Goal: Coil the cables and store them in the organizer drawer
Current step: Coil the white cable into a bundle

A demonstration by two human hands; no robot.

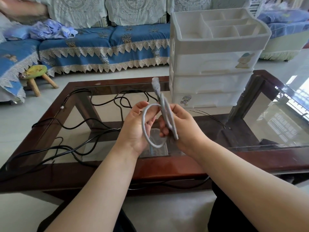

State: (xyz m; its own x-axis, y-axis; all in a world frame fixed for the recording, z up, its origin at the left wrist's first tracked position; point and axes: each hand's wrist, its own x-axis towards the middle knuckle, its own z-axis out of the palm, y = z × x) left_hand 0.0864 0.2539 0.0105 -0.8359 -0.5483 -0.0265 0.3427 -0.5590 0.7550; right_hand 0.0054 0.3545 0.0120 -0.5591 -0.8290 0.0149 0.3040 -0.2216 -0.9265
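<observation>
Head view: both hands' fingers (151, 122) grip the looped gray cable (164, 114) (plug up).

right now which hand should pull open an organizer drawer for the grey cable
Left hand, probably: it only holds one loop of the grey cable, while the right hand grips the bundle. But the organizer stands on the right.

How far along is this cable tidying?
Early on. Nothing looks stored yet: the organizer's drawers are all closed. In hand: both the left hand and right hand hold the grey cable, looped into a coil. Left: the black cable lies loose across the table, uncoiled.
</observation>
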